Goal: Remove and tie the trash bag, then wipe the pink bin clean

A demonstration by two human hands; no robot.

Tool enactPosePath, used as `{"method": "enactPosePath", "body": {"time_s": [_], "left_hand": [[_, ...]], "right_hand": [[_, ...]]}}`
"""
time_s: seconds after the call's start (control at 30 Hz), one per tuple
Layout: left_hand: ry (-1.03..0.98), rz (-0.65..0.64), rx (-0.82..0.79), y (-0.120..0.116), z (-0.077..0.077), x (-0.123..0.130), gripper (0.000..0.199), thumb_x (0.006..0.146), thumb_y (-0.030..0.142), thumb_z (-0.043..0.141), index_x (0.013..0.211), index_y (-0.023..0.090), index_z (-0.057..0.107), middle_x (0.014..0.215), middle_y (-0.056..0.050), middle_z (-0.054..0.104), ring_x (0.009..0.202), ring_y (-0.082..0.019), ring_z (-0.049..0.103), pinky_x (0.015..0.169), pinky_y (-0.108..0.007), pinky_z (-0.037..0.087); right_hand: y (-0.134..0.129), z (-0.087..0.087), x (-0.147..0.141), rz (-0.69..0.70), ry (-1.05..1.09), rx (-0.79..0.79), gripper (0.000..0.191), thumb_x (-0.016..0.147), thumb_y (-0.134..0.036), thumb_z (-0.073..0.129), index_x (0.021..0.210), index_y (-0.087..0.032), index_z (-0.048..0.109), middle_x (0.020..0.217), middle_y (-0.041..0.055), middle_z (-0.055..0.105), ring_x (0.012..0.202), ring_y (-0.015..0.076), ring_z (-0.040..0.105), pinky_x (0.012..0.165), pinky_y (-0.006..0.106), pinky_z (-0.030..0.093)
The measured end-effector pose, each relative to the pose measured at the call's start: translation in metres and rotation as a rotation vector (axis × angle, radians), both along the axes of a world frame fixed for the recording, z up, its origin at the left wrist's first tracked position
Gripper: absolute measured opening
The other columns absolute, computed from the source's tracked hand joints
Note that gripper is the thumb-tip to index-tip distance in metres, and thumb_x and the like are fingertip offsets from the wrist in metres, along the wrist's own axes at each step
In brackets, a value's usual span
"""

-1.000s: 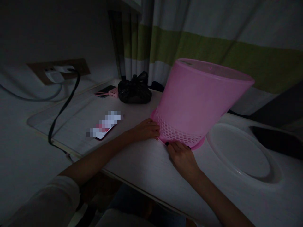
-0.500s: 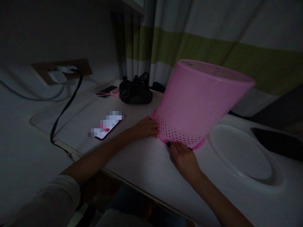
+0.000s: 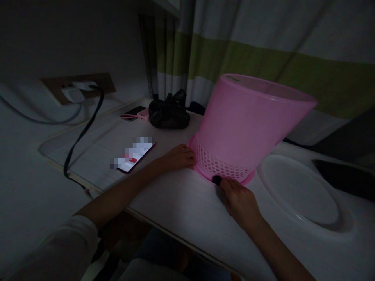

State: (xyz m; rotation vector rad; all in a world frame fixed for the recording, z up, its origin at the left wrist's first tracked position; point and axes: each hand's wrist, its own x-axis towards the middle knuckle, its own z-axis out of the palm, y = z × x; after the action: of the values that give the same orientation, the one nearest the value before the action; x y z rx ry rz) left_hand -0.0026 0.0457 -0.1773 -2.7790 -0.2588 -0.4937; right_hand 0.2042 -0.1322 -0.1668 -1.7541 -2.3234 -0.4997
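A pink plastic wastebasket (image 3: 246, 121) stands on the white table, its honeycomb-patterned band and flared rim at the bottom; it looks upside down. My left hand (image 3: 180, 156) is closed at the left side of that rim, the fingertips partly hidden against it. In front of the basket, my right hand (image 3: 240, 199) grips a small black object (image 3: 217, 180) with a rounded end, held against or very near the front of the rim. Most of this object is covered by my fingers, and the dim light hides its kind.
Left on the white table (image 3: 175, 203) lies a lit phone (image 3: 136, 156). Behind it are a pink power bank (image 3: 143, 114) and a knotted black plastic bag (image 3: 170, 113). A white ring-shaped lid (image 3: 293, 214) lies at right, before a dark flat object (image 3: 345, 177). A black cable (image 3: 83, 132) hangs from the wall socket.
My right hand has slid a little to the right along the rim with the black object, whose rounded end now shows more. My left hand and the wastebasket stay nearly in place.
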Motion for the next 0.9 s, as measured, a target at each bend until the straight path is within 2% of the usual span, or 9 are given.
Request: {"method": "enactPosePath", "body": {"time_s": [0.2,0.4,0.53,0.73,0.9], "left_hand": [[-0.043,-0.029,0.028,0.0017,-0.0046,-0.0011,0.021,0.088,0.039,0.050,0.088,0.022,0.062,0.093,0.000,0.064,0.088,-0.015,0.052,0.080,-0.030,0.031],[-0.020,-0.015,0.008,0.0008,-0.0045,-0.0012,0.019,0.088,0.037,0.051,0.088,0.023,0.063,0.094,-0.001,0.064,0.089,-0.014,0.053,0.080,-0.029,0.032],[0.004,0.002,0.007,0.0015,-0.0044,-0.0016,0.019,0.088,0.038,0.051,0.089,0.023,0.062,0.094,-0.001,0.064,0.089,-0.014,0.053,0.081,-0.029,0.032],[-0.003,0.009,-0.004,0.0039,-0.0048,-0.0028,0.019,0.087,0.039,0.052,0.089,0.023,0.062,0.092,0.000,0.064,0.089,-0.015,0.053,0.081,-0.029,0.031],[-0.019,0.011,-0.031,0.0046,-0.0072,-0.0027,0.019,0.087,0.038,0.052,0.088,0.023,0.063,0.092,0.000,0.064,0.089,-0.015,0.053,0.080,-0.029,0.031]], "right_hand": [[-0.0014,0.0026,0.0027,-0.060,0.021,-0.028,0.032,0.069,0.001,0.041,0.090,-0.017,0.057,0.079,0.0036,0.065,0.073,0.0160,0.060,0.059,0.025,0.042],[0.0001,0.0034,0.0025,0.007,0.065,-0.041,0.034,0.078,-0.012,0.045,0.111,-0.015,0.052,0.093,0.0074,0.065,0.081,0.0177,0.059,0.070,0.028,0.046],[0.0001,0.0039,0.0016,0.064,0.007,-0.011,0.032,0.084,-0.021,0.047,0.114,-0.015,0.056,0.099,0.0079,0.064,0.086,0.0195,0.058,0.073,0.031,0.046],[0.0016,0.0001,0.0076,0.019,-0.047,0.017,0.022,0.087,-0.025,0.049,0.099,-0.017,0.065,0.094,0.0060,0.065,0.082,0.0182,0.059,0.067,0.029,0.046],[0.0019,-0.0053,0.0094,0.024,-0.103,0.013,0.019,0.083,-0.017,0.054,0.097,-0.014,0.066,0.091,0.0087,0.064,0.082,0.0204,0.058,0.069,0.031,0.048]]}}
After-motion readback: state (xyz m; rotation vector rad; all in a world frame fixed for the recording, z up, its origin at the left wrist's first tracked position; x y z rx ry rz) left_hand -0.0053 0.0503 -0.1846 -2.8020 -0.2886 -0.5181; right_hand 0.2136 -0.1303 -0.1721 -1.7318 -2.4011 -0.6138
